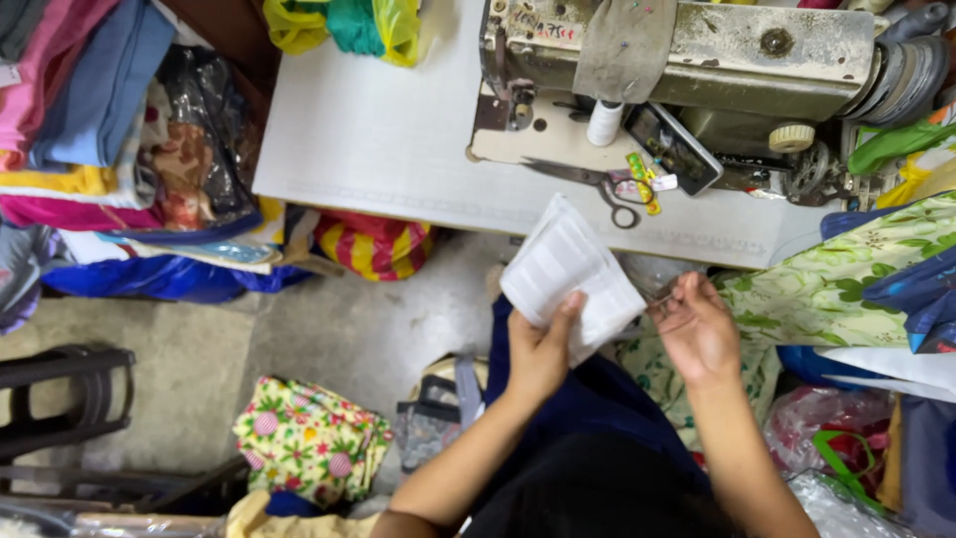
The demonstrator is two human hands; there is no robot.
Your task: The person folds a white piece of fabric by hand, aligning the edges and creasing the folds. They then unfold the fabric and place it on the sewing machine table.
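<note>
My left hand (543, 349) grips a folded piece of white ribbed fabric (568, 274), thumb on top, holding it above my lap. My right hand (697, 329) is just to its right, fingers pinched together on something thin, probably a thread or needle, that reaches toward the fabric's edge. Both hands are in front of the white sewing table (388, 139). I am seated, with dark blue cloth (597, 399) over my lap.
An old sewing machine (687, 60) stands on the table with a white thread spool (603, 122), scissors (588, 184) and a phone (673, 145). Stacks of folded coloured fabric (90, 120) fill the left. Green floral cloth (846, 284) lies right; a floral bundle (311, 438) on the floor.
</note>
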